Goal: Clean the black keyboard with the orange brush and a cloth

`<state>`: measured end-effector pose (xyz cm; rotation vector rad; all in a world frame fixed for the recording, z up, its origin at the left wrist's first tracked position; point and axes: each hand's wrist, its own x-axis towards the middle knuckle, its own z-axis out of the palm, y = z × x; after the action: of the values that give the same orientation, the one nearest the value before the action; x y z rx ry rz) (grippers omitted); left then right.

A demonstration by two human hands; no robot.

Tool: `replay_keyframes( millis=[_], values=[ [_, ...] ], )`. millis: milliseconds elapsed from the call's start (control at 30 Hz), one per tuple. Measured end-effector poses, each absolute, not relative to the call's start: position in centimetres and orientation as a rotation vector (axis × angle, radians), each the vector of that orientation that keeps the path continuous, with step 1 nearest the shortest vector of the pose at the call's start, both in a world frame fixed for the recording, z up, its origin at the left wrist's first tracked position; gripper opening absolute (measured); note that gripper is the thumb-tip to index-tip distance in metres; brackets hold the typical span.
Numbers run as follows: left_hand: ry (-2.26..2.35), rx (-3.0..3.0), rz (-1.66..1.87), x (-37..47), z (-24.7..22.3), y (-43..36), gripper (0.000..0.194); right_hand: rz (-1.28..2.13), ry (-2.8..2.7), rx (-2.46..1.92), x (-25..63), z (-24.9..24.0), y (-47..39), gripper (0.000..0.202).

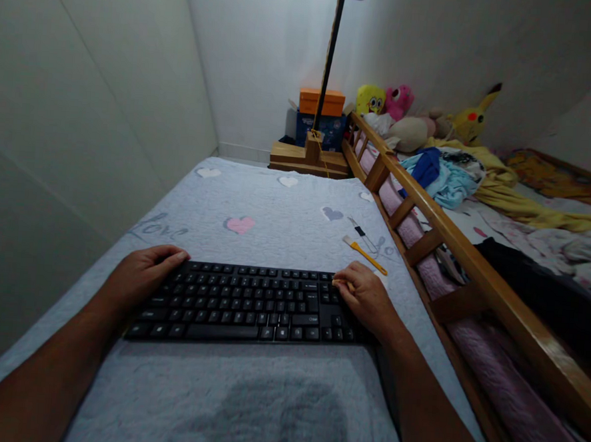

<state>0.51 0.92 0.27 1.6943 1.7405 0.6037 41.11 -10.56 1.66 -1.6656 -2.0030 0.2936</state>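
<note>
A black keyboard (250,305) lies flat on the bed-like surface in front of me, keys facing up. My left hand (145,272) grips its left end, the thumb along the far left corner. Over the number-pad side at the right end, my right hand (366,295) has its fingers curled round a small pale-yellow thing (343,285), mostly hidden and too small to name. Beyond that hand lie a flat yellow-handled brush (366,255) and a wire keycap puller (361,233) with a black middle.
A light-blue quilted cover (276,206) with hearts lies under everything. Along the right runs a wooden bed rail (426,209), with clothes and plush toys beyond. At the far end stand an orange box (321,102) and a dark pole on a wooden base (289,155). A pale wall rises at left.
</note>
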Motion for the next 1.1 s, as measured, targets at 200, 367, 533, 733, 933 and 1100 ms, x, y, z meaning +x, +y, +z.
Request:
replay_keyframes(
  millis=[200, 367, 533, 733, 933, 1100],
  values=[
    [1.741, 1.684, 0.625, 0.8, 0.6, 0.8, 0.048, 0.322, -2.072, -1.646, 41.1, 2.3, -10.9, 0.013],
    [1.743, 1.688, 0.598, 0.8, 0.6, 0.8, 0.048, 0.396, -2.107, -1.641, 41.0, 3.0, -11.4, 0.015],
    [1.755, 1.689, 0.608, 0.7, 0.4, 0.8, 0.049, 0.440, -2.160, -1.632, 40.9, 3.6, -11.6, 0.016],
    [1.748, 1.705, 0.606, 0.7, 0.6, 0.8, 0.049, 0.508, -2.182, -1.611, 40.8, 4.2, -11.9, 0.019],
    [1.747, 1.731, 0.595, 0.7, 0.8, 0.7, 0.049, 0.337, -2.024, -1.607, 40.9, 2.9, -11.1, 0.013],
    [1.751, 1.713, 0.583, 0.8, 0.7, 0.8, 0.050, 0.287, -2.013, -1.657, 40.9, 1.8, -10.6, 0.012]
  ],
)
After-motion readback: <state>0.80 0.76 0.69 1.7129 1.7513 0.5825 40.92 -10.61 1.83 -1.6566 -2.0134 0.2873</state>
